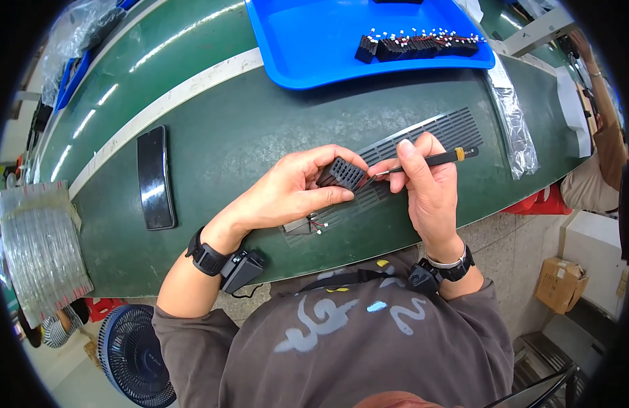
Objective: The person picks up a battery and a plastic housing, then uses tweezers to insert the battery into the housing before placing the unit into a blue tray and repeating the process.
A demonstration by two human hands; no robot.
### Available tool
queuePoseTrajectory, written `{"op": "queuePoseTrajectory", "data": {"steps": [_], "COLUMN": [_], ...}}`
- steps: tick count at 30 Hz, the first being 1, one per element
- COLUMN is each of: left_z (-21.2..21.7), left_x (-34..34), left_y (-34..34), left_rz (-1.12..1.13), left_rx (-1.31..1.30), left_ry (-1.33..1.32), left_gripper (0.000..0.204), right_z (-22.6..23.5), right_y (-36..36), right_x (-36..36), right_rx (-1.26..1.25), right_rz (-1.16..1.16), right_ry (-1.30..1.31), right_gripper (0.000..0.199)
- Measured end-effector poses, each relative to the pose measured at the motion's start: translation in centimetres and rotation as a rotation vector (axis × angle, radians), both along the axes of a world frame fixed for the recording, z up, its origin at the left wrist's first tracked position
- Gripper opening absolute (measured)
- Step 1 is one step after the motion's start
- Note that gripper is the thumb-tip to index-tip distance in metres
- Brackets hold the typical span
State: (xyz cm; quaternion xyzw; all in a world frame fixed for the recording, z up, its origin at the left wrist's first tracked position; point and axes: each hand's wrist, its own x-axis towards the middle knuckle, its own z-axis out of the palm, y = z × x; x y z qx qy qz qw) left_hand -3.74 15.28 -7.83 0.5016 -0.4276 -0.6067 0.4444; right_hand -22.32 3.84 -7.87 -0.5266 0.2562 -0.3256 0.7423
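Fingers of our left hand (287,194) pinch a small black ribbed plastic block (341,174) while our right hand (426,187) grips a thin black pick (430,160) at it, finished blocks (416,46) lying beyond in a blue plastic tray (307,41).

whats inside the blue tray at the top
The blue tray holds a row of small black connector parts with white tips near its right side. The tray's far end runs out of view.

I saw a dark-screened phone (156,178) lying left of centre, a cardboard box (558,283) at lower right, and clear plastic-wrapped packs (41,248) at far left.
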Motion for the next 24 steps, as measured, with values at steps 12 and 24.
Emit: {"op": "queuePoseTrajectory", "data": {"steps": [12,24], "left_z": [-0.42,-0.55], "left_x": [-0.38,-0.19], "left_y": [0.18,0.24], "left_rz": [0.052,0.038], "left_rx": [-0.080,-0.082], "left_ry": [-0.080,-0.124], "left_gripper": [0.031,0.032], "right_z": [-0.56,-0.48], "right_y": [0.15,0.21], "right_x": [0.42,0.51], "right_rx": [-0.002,-0.018], "right_rz": [-0.003,-0.018], "right_ry": [0.039,0.061], "right_gripper": [0.027,0.027]}}
